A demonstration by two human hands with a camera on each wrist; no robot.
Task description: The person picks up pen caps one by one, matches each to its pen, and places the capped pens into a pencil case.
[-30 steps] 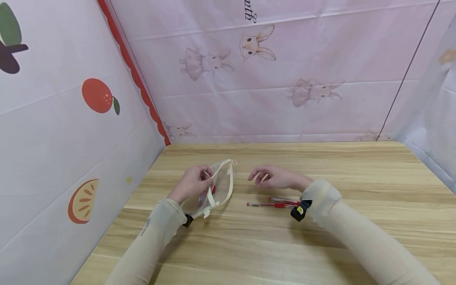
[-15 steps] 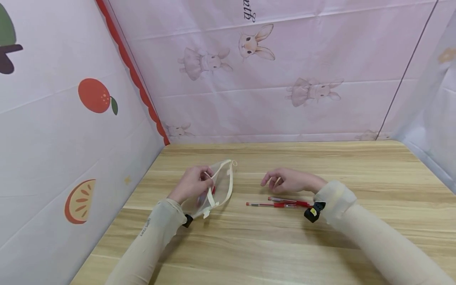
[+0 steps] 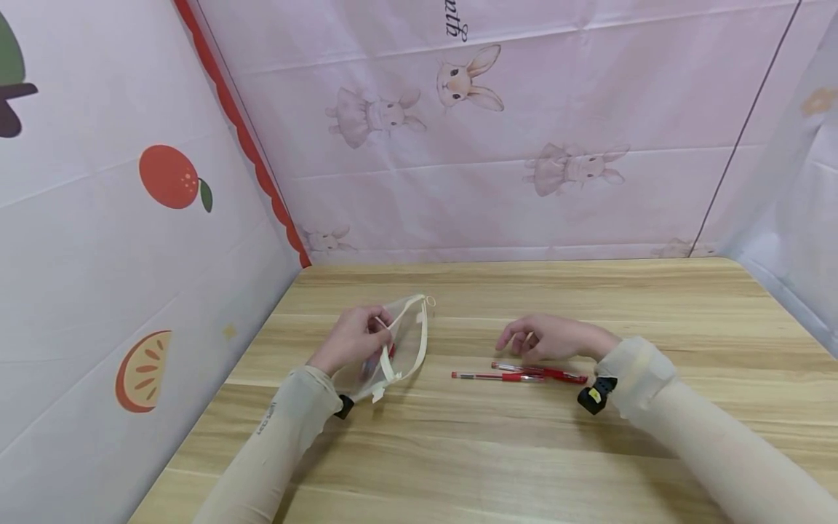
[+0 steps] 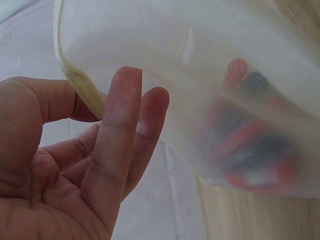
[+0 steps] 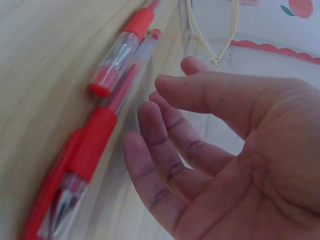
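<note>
My left hand (image 3: 356, 336) pinches the pale rim of a see-through mesh zipper pouch (image 3: 412, 342), whose mouth gapes to the right. Through the mesh in the left wrist view, red and dark items (image 4: 255, 135) show blurred at the bottom. Two red gel pens lie on the table right of the pouch: one pen (image 3: 474, 376) nearer me, the other pen (image 3: 563, 375) partly against it and capped. Just above them hovers my right hand (image 3: 556, 337), fingers loosely bent and holding nothing. In the right wrist view both pens (image 5: 92, 145) lie beside its fingertips.
The wooden table (image 3: 458, 458) runs back to a pink rabbit-print cloth (image 3: 406, 204). On the left stands a white cloth wall (image 3: 78, 255) with fruit prints. A small ring pull (image 3: 430, 300) sticks out at the pouch's far corner.
My right hand has moved right and slightly toward me, coming lower over the pens and uncovering more of them. The left hand and pouch stay in place.
</note>
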